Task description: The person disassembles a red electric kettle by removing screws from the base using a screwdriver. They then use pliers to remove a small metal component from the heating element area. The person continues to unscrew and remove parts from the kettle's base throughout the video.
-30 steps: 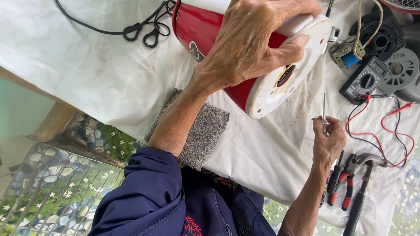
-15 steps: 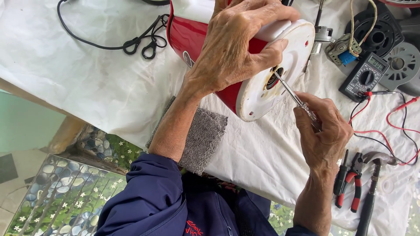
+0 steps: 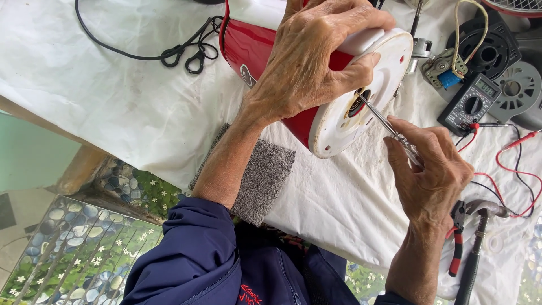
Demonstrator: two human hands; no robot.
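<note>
A red appliance with a round white base [image 3: 344,121] lies on its side on the white cloth. My left hand [image 3: 316,62] grips its body from above, thumb pressed near a hole in the base. My right hand [image 3: 426,169] holds a thin screwdriver [image 3: 384,124] with a clear handle. Its metal tip sits inside the dark hole in the middle of the white base.
A grey towel [image 3: 262,178] lies under my left forearm at the table's near edge. A black cord [image 3: 180,53] coils at the back left. A multimeter [image 3: 468,104] with red leads, black motor parts [image 3: 491,53], red-handled pliers [image 3: 456,248] and a hammer [image 3: 477,237] lie to the right.
My right hand rose from the cloth near the pliers, bringing the screwdriver up, and pushed its tip into the hole in the white base. My left hand stayed on the appliance.
</note>
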